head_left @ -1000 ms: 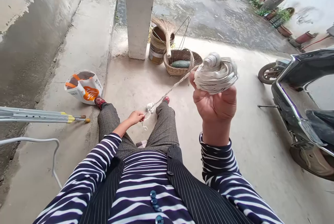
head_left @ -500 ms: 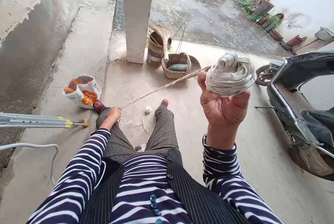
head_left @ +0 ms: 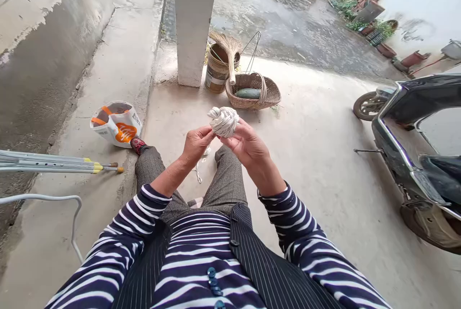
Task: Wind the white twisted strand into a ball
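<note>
In front of my lap, my right hand [head_left: 250, 148] is closed around a bundle of white woven cord [head_left: 224, 122] with thin black lines, its knobbly top turned up to the left. My left hand [head_left: 196, 148] is pinched at the bundle's left side, gripping the cord; the exact strand between its fingertips is hidden. Below the hands, a small ball of white cord [head_left: 207, 151] lies on the floor between my feet, partly covered by my left hand. A loose length of cord [head_left: 199, 174] trails there too.
A white and orange bag [head_left: 118, 129] stands by one shoe. Ahead are a bucket [head_left: 215, 76] with a straw broom [head_left: 229, 50], and a wicker basket [head_left: 270, 95] holding a green gourd [head_left: 248, 93]. Crutches [head_left: 54, 162] lie left; a scooter [head_left: 399, 141] stands right.
My hands have come together: the right moved left and away from the camera with the bundle, the left moved up and right. The cord stretched between them no longer shows.
</note>
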Demonstrator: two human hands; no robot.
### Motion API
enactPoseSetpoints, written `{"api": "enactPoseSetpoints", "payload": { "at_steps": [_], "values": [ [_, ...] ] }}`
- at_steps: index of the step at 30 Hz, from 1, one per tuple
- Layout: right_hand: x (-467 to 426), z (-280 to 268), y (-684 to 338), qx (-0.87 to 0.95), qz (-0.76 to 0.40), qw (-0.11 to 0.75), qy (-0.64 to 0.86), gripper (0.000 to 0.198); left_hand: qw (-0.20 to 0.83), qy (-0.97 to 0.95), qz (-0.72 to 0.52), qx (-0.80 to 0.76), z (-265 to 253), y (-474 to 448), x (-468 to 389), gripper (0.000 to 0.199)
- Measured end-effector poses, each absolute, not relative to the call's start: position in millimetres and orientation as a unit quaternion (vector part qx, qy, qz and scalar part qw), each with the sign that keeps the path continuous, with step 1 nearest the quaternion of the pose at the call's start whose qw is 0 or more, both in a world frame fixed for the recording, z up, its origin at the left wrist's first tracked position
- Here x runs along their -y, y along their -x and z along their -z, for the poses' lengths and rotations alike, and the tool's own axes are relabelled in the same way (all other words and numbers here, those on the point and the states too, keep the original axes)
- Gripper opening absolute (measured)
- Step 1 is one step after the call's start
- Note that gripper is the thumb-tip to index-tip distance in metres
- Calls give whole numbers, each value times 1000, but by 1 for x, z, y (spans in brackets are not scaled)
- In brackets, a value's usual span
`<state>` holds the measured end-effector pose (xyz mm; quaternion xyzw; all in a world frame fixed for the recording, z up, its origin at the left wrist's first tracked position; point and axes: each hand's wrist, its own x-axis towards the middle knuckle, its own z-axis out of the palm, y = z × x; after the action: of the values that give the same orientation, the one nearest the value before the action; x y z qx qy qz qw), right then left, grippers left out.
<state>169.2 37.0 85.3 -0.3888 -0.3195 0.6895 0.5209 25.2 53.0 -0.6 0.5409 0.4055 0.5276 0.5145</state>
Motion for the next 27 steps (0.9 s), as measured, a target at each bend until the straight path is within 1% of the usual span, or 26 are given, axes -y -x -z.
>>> {"api": "enactPoseSetpoints", "payload": {
  "at_steps": [3, 6, 8, 11, 15, 18, 21, 24, 27],
  "values": [
    [-41, -83, -182, 312, -679, 537, 392, 33, 472, -590, -489, -436, 5, -16, -47, 40],
    [-47, -84, -201, 301, -651, 579, 389, 38, 431, -659, -407, -462, 25, 2, -45, 34],
    [-51, -87, -215, 297, -633, 603, 384, 43, 427, -678, -352, -484, 44, 16, -46, 33],
    [-53, -91, -234, 311, -629, 606, 375, 46, 422, -680, -294, -522, 73, 41, -48, 31],
    [-47, -98, -249, 331, -625, 597, 380, 37, 396, -674, -255, -569, 104, 73, -53, 29],
    [-41, -103, -251, 339, -619, 593, 388, 32, 367, -660, -231, -613, 116, 89, -61, 27],
    [-34, -112, -250, 339, -620, 592, 388, 29, 337, -665, -225, -627, 120, 98, -73, 26],
    [-24, -127, -248, 337, -612, 609, 375, 27, 318, -675, -216, -629, 120, 103, -87, 27],
    [-12, -143, -245, 351, -602, 616, 366, 32, 314, -669, -201, -643, 116, 103, -99, 24]
  ]
}}
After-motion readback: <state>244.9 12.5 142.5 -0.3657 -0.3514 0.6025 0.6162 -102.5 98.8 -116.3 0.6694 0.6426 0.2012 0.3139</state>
